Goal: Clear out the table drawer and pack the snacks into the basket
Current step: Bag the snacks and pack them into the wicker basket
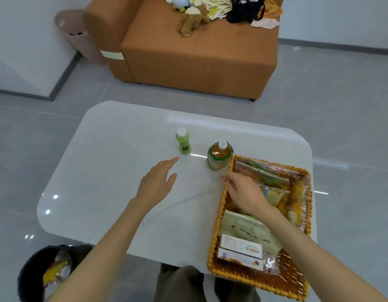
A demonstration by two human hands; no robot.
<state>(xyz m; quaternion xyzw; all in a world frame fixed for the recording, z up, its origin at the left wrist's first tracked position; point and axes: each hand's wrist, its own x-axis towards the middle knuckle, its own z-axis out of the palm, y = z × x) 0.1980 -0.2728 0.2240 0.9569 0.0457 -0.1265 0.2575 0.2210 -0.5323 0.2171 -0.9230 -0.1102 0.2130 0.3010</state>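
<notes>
A woven orange basket [219, 216] sits at the right of the white table [114, 171], filled with several snack packets and two flat boxes [241, 249]. A small green bottle [183, 141] and a larger tea bottle [219, 155] stand upright on the table beyond my hands. My left hand [156, 184] hovers over the table with fingers stretched toward the green bottle, holding nothing. My right hand [243, 192] lies over the basket's left rim, fingers loosely bent, nothing held. No drawer is visible.
A black bin [36, 271] with wrappers inside stands on the floor at lower left. An orange sofa [199, 55] with plush toys and a black bag is beyond the table. A pink perforated basket [79, 35] stands beside it.
</notes>
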